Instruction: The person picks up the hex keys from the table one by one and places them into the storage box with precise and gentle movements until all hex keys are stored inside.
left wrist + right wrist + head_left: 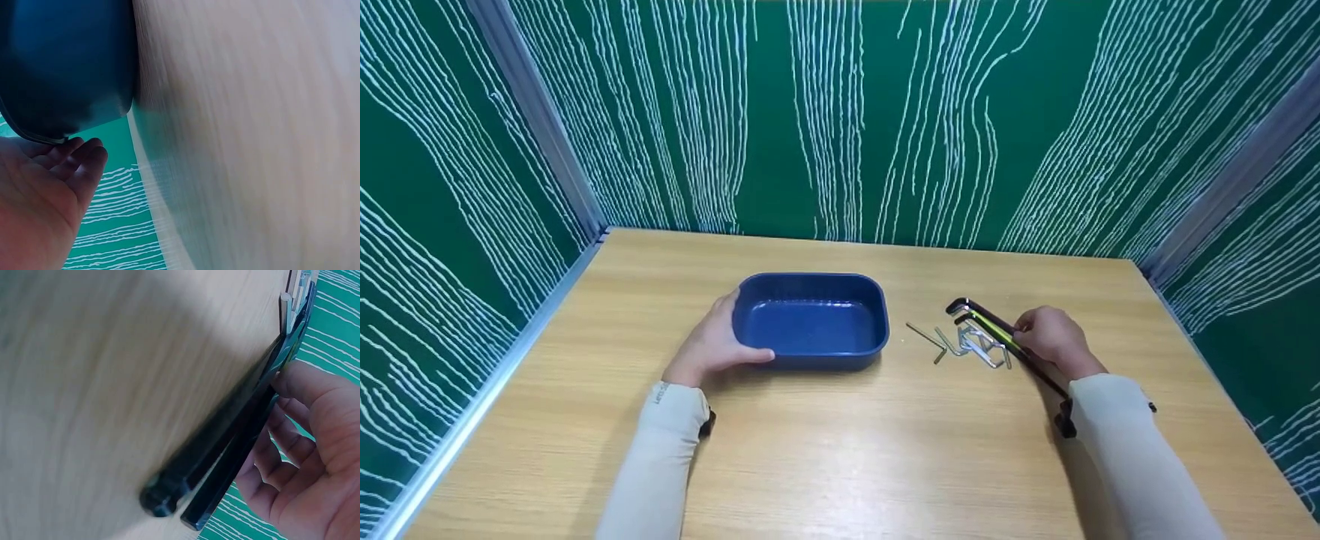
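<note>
A dark blue rectangular plastic container [810, 360] stands on the table. My left hand [716, 341] holds its left end, the thumb along the near wall and the fingers at the far left corner. In the left wrist view the fingers [84, 160] touch the container's rim [42, 138]. To the right, my right hand [1054, 337] pinches long black Allen keys [990, 322], one with a yellow-green stretch. In the right wrist view one black key [191, 455] has a ball end. Several small silver Allen keys [979, 346] lie in a loose pile beneath the black ones.
The wooden table [840, 450] carries the container and the pile of keys, which lies between the container and my right hand. Green panels [769, 150] with white wavy lines close off the back and both sides. Grey metal posts [536, 112] stand at the corners.
</note>
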### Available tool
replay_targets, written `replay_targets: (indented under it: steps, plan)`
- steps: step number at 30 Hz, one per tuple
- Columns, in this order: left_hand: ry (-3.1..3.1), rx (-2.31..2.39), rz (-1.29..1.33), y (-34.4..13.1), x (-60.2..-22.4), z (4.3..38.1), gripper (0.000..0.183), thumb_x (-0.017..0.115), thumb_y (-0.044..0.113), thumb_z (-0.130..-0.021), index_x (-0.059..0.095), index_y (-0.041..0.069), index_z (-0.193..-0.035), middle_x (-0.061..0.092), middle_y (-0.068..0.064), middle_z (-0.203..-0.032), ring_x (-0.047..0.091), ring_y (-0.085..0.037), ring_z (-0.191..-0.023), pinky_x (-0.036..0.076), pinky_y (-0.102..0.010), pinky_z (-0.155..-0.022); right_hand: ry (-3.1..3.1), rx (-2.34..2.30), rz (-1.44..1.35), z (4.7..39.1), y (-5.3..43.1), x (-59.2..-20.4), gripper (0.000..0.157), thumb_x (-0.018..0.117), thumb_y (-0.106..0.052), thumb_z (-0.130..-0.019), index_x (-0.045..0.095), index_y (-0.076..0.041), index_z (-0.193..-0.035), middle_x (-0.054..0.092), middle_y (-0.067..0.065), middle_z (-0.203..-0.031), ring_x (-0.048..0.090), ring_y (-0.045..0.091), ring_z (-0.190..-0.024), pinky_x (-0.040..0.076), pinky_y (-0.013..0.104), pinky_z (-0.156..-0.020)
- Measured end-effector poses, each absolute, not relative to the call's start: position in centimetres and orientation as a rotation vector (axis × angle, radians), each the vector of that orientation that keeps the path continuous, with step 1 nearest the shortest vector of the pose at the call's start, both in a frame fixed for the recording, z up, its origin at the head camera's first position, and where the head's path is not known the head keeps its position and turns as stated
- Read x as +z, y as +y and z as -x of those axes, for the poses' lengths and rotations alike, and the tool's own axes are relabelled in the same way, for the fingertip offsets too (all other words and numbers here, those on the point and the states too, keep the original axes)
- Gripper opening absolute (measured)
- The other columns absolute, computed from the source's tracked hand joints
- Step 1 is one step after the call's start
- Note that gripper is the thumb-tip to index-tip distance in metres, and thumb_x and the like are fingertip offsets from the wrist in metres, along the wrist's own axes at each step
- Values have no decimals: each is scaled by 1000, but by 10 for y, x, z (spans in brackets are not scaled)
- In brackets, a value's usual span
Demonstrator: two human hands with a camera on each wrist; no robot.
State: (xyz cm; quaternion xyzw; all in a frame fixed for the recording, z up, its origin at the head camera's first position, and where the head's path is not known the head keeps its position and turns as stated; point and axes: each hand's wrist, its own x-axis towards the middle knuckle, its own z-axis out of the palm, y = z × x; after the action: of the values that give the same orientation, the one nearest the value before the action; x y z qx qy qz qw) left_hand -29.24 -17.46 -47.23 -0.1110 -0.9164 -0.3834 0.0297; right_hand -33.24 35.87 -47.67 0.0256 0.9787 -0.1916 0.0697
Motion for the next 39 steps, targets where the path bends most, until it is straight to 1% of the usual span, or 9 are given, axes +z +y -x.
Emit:
replay_targets:
  steps: [4,7,10,13,17,28,32,35,39]
  plan:
    - [-2852,-1170,325,-174,-471,292,120,78,54,-46,14,18,-140,29,-3,-139,34,-21,-121,30,-46,-101,3000,-512,-61,331,358,-475,25,59,-20,-77,64,-5,-95,61,13,-91,52,24,-77,41,34,-64]
    - [-2861,-1167,307,-173,-471,292,120,78,55,-45,14,21,-140,30,0,-139,35,-18,-120,30,-46,-101,2978,-537,-94,330,356,-471,25,58,-19,-76,64,-5,-97,60,14,-93,51,26,-80,41,36,-67]
    - [-2858,-1181,298,-174,-470,292,119,79,54,-44,14,24,-140,31,2,-138,36,-17,-119,30,-46,-101,2923,-591,-148,329,354,-467,24,58,-18,-78,62,-6,-98,58,13,-96,49,27,-84,41,35,-67]
    - [-2880,-1157,263,-174,-469,292,120,78,56,-45,13,22,-140,29,1,-139,34,-19,-121,30,-47,-101,2900,-617,-181,328,353,-465,23,58,-18,-79,62,-7,-100,56,13,-96,49,27,-85,41,33,-66]
    - [-2900,-1138,223,-173,-469,291,122,77,57,-45,12,20,-141,27,0,-141,33,-20,-122,30,-48,-101,2930,-597,-161,327,353,-464,25,58,-19,-78,62,-7,-100,57,12,-95,49,27,-84,40,33,-65]
    - [-2890,-1156,246,-173,-472,290,120,78,56,-46,13,21,-140,29,0,-139,35,-20,-120,30,-48,-100,2976,-643,-183,325,349,-461,28,57,-21,-79,60,-8,-103,54,11,-98,47,27,-85,39,33,-64]
    - [-2884,-1146,284,-174,-473,291,120,77,55,-47,12,16,-141,27,-4,-141,33,-23,-123,28,-47,-102,2996,-673,-191,324,345,-459,25,55,-19,-78,61,-11,-101,53,10,-100,45,27,-87,38,35,-66]
    - [-2876,-1152,299,-175,-474,292,120,77,55,-47,12,16,-141,28,-5,-140,33,-24,-123,28,-47,-102,3016,-682,-173,323,343,-458,22,53,-18,-78,62,-13,-98,53,9,-100,45,27,-87,37,37,-67]
    - [-2871,-1154,285,-174,-474,291,120,77,56,-46,13,18,-141,29,-3,-140,35,-23,-121,30,-47,-100,3041,-683,-148,323,341,-456,21,53,-17,-80,62,-13,-98,50,8,-101,43,27,-87,36,38,-69]
